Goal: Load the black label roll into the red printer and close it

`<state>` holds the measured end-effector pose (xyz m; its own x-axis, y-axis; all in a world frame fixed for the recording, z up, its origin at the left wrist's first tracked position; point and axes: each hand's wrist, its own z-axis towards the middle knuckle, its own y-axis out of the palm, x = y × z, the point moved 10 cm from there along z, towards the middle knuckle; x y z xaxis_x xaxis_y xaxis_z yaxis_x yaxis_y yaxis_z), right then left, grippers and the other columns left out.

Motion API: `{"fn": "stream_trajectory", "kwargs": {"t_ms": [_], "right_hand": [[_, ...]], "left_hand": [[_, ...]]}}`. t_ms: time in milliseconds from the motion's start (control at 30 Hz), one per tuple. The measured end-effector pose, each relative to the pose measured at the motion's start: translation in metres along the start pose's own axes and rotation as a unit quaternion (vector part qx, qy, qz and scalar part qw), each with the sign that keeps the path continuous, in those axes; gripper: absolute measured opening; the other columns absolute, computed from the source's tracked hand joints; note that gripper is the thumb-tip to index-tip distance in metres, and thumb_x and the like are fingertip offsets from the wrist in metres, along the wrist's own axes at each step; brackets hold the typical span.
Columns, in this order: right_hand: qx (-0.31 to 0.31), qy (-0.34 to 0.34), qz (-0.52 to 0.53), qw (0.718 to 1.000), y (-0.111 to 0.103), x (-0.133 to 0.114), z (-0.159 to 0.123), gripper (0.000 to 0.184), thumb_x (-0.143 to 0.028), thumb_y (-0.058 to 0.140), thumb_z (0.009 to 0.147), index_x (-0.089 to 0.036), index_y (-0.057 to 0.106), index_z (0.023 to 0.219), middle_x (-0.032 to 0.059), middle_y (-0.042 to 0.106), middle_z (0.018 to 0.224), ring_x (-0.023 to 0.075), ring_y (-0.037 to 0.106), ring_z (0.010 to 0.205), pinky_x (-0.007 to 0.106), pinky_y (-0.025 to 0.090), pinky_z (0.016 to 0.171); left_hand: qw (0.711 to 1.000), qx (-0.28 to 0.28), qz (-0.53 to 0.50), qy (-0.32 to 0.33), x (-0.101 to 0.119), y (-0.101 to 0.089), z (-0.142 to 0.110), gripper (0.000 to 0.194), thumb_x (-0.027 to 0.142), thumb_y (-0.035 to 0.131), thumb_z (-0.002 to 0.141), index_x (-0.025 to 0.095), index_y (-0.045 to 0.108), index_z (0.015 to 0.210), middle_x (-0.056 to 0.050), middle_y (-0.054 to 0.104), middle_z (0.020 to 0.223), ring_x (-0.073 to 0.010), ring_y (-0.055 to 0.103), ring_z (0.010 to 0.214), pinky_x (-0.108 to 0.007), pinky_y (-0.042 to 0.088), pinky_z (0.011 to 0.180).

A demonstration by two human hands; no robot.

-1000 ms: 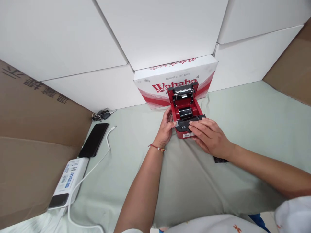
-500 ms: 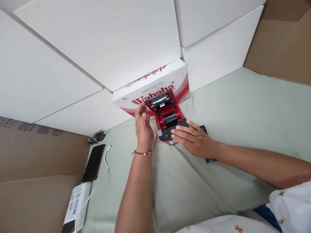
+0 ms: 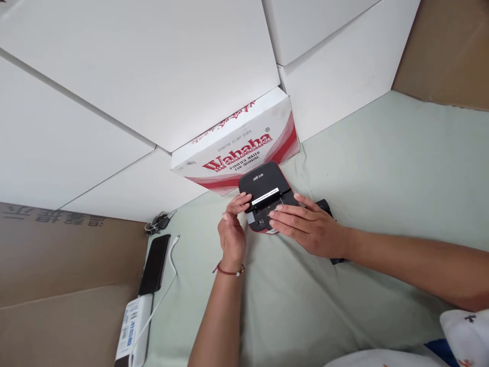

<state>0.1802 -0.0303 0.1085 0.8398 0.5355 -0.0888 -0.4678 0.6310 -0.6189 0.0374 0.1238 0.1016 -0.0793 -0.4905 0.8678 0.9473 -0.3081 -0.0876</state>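
Note:
A black and red portable label printer (image 3: 263, 178) lies on the pale green cloth, its lid down. My left hand (image 3: 234, 234) is at its left side, with fingertips touching the lid's lower left edge and no grip around it. Across the printer's lower right part my right hand (image 3: 313, 229) lies with its fingers stretched out over the dark panel. The rollers inside are hidden by the lid. A black object (image 3: 324, 206) sticks out from behind my right hand; most of it is covered, and its kind does not show.
Behind the printer stands a white and red Wahaha water carton (image 3: 248, 148) against white panels (image 3: 145, 66). To the left lie keys (image 3: 160, 221), a black phone (image 3: 155, 262), a white cable (image 3: 171, 255) and a white power bank-like block (image 3: 133, 326). Brown cardboard (image 3: 69, 255) borders the left.
The printer's raised lid has swung down and shut over its rollers. My left hand has moved from the lid's upper edge to its lower left. The right hand stays on the printer.

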Motion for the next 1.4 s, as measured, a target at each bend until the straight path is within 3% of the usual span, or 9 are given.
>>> {"fn": "stream_trajectory", "kwargs": {"t_ms": [267, 500, 667, 800, 967, 1100, 1233, 1333, 1400], "right_hand": [[-0.012, 0.007, 0.001, 1.0, 0.001, -0.002, 0.001, 0.04, -0.01, 0.057, 0.104, -0.018, 0.066, 0.142, 0.0047, 0.073, 0.146, 0.0183, 0.06, 0.143, 0.049, 0.035, 0.135], [-0.012, 0.012, -0.002, 1.0, 0.0, -0.001, 0.001, 0.04, -0.01, 0.052, 0.106, -0.021, 0.067, 0.142, 0.0058, 0.073, 0.145, 0.0188, 0.061, 0.142, 0.049, 0.037, 0.133], [-0.016, 0.017, 0.007, 1.0, 0.002, 0.0, -0.001, 0.044, -0.008, 0.053, 0.105, -0.018, 0.063, 0.147, 0.0067, 0.073, 0.146, 0.0185, 0.059, 0.144, 0.05, 0.033, 0.135], [-0.008, 0.025, 0.01, 1.0, 0.0, 0.0, 0.0, 0.048, -0.006, 0.055, 0.102, -0.019, 0.062, 0.148, 0.006, 0.073, 0.144, 0.0181, 0.061, 0.143, 0.049, 0.034, 0.135], [0.001, 0.022, -0.008, 1.0, 0.0, -0.002, 0.0, 0.046, -0.005, 0.053, 0.102, -0.016, 0.064, 0.146, 0.0069, 0.074, 0.144, 0.0185, 0.061, 0.142, 0.047, 0.033, 0.136], [-0.016, 0.026, 0.012, 0.999, -0.004, -0.002, 0.004, 0.049, -0.008, 0.057, 0.102, -0.021, 0.062, 0.149, 0.0061, 0.074, 0.143, 0.0196, 0.063, 0.141, 0.047, 0.04, 0.132], [-0.052, 0.047, 0.104, 0.992, -0.029, 0.014, 0.037, 0.033, -0.026, 0.057, 0.107, -0.022, 0.069, 0.137, 0.0087, 0.079, 0.131, 0.0226, 0.072, 0.124, 0.047, 0.049, 0.123], [-0.107, 0.12, 0.139, 0.977, -0.037, 0.047, 0.078, 0.029, -0.032, 0.05, 0.11, -0.022, 0.076, 0.116, 0.0075, 0.081, 0.117, 0.021, 0.076, 0.104, 0.034, 0.06, 0.095], [-0.185, 0.146, 0.092, 0.967, -0.019, 0.066, 0.1, 0.029, -0.029, 0.051, 0.108, -0.023, 0.079, 0.104, 0.004, 0.082, 0.1, 0.0204, 0.075, 0.087, 0.033, 0.057, 0.077]], "left_hand": [[0.996, 0.057, 0.053, 0.044, -0.001, -0.004, -0.009, 0.052, 0.06, 0.046, 0.106, 0.023, 0.072, 0.08, -0.006, 0.08, 0.102, -0.0287, 0.072, 0.116, -0.058, 0.049, 0.117], [0.998, -0.024, 0.039, 0.047, -0.001, 0.004, -0.006, 0.011, 0.037, 0.077, 0.089, 0.026, 0.076, 0.094, -0.004, 0.078, 0.111, -0.0286, 0.067, 0.122, -0.053, 0.044, 0.121], [0.996, -0.01, -0.075, -0.051, -0.017, 0.01, -0.004, 0.042, 0.039, 0.078, 0.081, 0.034, 0.072, 0.123, -0.001, 0.064, 0.151, -0.0314, 0.046, 0.155, -0.053, 0.031, 0.133], [0.983, -0.034, -0.128, -0.129, -0.037, 0.017, -0.011, 0.081, 0.044, 0.081, 0.08, 0.049, 0.047, 0.154, 0.006, 0.041, 0.172, -0.0279, 0.024, 0.169, -0.048, 0.025, 0.138], [0.976, -0.058, -0.13, -0.162, -0.05, 0.018, -0.018, 0.105, 0.053, 0.085, 0.08, 0.056, 0.023, 0.165, 0.004, 0.023, 0.181, -0.0277, 0.019, 0.171, -0.047, 0.029, 0.136], [0.977, -0.074, -0.115, -0.162, -0.055, 0.02, -0.019, 0.104, 0.061, 0.082, 0.083, 0.057, 0.019, 0.165, 0.003, 0.02, 0.182, -0.027, 0.015, 0.172, -0.047, 0.034, 0.134], [0.971, -0.093, -0.147, -0.164, -0.062, 0.027, -0.02, 0.094, 0.064, 0.079, 0.084, 0.048, 0.032, 0.164, -0.003, 0.032, 0.178, -0.0315, 0.029, 0.167, -0.051, 0.034, 0.133], [0.971, -0.088, -0.168, -0.146, -0.06, 0.028, -0.018, 0.086, 0.061, 0.08, 0.084, 0.041, 0.043, 0.159, -0.005, 0.038, 0.176, -0.0325, 0.034, 0.164, -0.049, 0.031, 0.134], [0.971, -0.086, -0.173, -0.143, -0.061, 0.028, -0.017, 0.085, 0.06, 0.081, 0.083, 0.039, 0.046, 0.158, -0.005, 0.039, 0.175, -0.0328, 0.036, 0.163, -0.05, 0.032, 0.134]]}}
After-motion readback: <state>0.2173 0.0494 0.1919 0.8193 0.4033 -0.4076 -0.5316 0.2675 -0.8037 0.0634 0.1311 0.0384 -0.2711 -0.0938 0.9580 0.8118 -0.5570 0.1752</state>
